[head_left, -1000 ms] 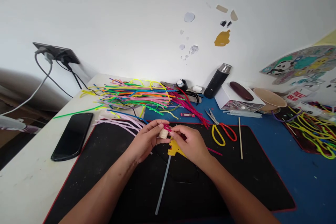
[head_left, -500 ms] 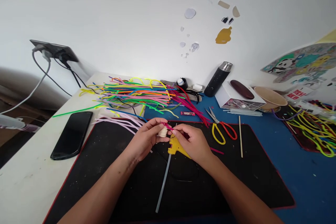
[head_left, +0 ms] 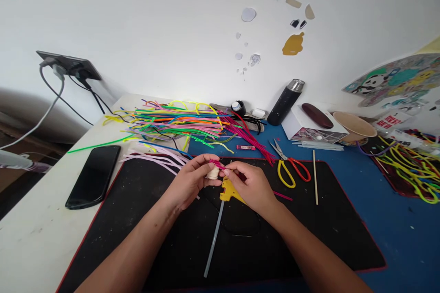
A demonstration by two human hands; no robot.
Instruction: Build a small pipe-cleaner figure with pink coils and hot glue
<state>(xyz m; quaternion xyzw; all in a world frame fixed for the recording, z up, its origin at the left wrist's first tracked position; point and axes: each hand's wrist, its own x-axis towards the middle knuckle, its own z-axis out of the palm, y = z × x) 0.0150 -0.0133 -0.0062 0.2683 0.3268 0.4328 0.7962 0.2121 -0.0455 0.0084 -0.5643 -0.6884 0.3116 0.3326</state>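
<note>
Left hand: the left hand curls round the cream piece, fingers part-closed, and here it is, held up between both hands!
Right hand: the right hand pinches at the magenta strip, thumb and fingers nearly together, right at the cream piece's top.
Glue gun: the yellow glue gun lies just below the fingers, clear stick poking out toward the wearer.
Scissors: the scissors rest open, off to the right hand's right.
Phone: the black phone sits well left of the left hand.
</note>
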